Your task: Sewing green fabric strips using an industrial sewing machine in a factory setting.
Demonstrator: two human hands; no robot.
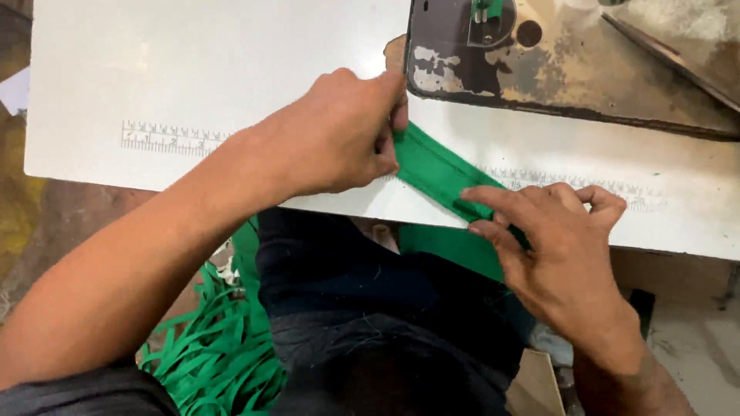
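Note:
A folded green fabric band (432,166) lies slantwise across the white table (193,69), running down over its near edge. My left hand (339,131) pinches the band's upper end just in front of the worn metal sewing machine bed (555,62). My right hand (551,243) presses the band's lower part at the table edge, with index finger and thumb stretched along it. A bit of green fabric sits under the machine's presser foot (486,15) at the top.
Printed ruler scales (166,139) run along the table top. A heap of green fabric strips (216,347) lies by my left thigh. My dark trousers (370,308) fill the lower middle. A flat metal bar (671,54) crosses the top right.

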